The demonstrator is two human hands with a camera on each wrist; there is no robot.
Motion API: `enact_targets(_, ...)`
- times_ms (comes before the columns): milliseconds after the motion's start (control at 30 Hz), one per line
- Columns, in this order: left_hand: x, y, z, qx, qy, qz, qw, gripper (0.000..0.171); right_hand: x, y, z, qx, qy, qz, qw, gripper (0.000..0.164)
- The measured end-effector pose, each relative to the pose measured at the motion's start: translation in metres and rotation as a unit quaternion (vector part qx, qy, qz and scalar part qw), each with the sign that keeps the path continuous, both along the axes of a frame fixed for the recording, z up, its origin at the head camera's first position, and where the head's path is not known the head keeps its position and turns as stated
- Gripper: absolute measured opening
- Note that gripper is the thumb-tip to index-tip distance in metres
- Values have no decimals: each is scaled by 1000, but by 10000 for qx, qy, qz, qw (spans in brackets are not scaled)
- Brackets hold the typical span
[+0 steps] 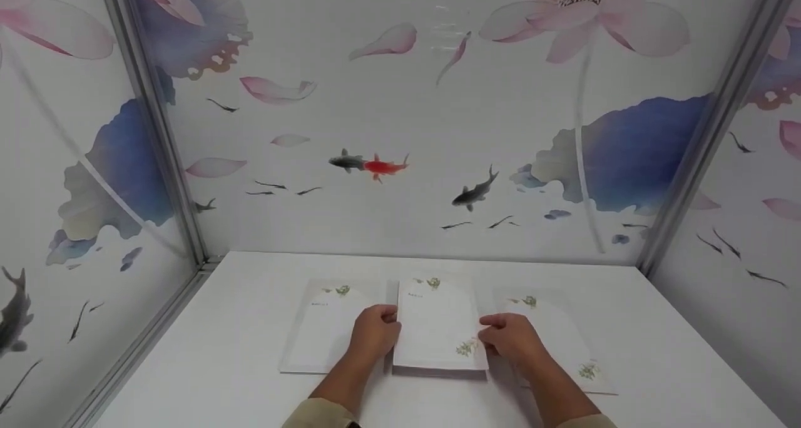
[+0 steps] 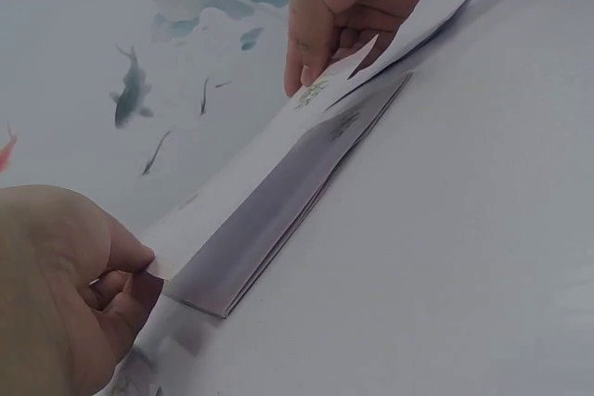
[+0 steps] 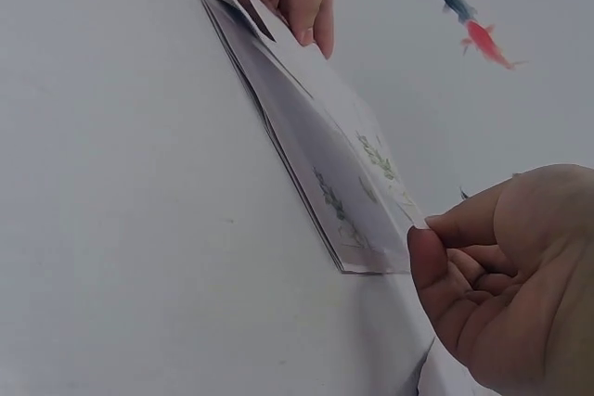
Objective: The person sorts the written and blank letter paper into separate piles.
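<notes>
A white sheet of paper (image 1: 435, 331) with printed green plant sprigs is held up over the middle stack of similar paper (image 2: 269, 220). My left hand (image 1: 374, 335) pinches its left edge between thumb and fingers. On the opposite side my right hand (image 1: 514, 339) pinches the right edge the same way. Both wrist views show a gap between the raised sheet and the stack, whose layered edges lie on the table. Most of that stack's top is hidden from the head view by the sheet.
To the left lies another pile of printed paper (image 1: 306, 343), partly behind my left forearm. A similar one (image 1: 563, 337) lies to the right, partly covered by my right hand and forearm. White panels (image 1: 388, 228) with lotus and fish prints enclose the white table (image 1: 206, 353).
</notes>
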State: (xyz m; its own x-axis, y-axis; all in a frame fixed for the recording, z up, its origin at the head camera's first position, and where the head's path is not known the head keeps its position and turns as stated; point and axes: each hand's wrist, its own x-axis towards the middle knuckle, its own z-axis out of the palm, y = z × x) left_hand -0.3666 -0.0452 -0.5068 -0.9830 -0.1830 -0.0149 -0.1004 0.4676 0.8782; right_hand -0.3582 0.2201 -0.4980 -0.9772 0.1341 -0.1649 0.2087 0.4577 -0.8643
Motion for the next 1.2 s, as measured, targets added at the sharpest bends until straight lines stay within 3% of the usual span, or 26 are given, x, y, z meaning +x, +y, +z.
enact_targets(200, -2, -20, 4, 174, 134, 182, 9996, 33, 3, -19, 5, -630, 173, 72, 9978, 37)
enact_targets(567, 5, -89, 8, 87, 129, 556, 9983, 35, 5, -88, 10, -1403, 207, 631, 9879, 38)
enact_targets(767, 11, -124, 12, 157, 46, 679, 9976, 38, 5, -125, 9, -1687, 57, 730, 9829, 38)
enact_targets(1033, 17, -162, 14, 35, -203, 771, 9968, 40, 8, -165, 5, -1752, -58, 889, 9805, 39)
enact_targets(1200, 19, -176, 7, -322, -115, 757, 9965, 39, 9, -179, 2, -1375, 33, 1019, 9852, 43)
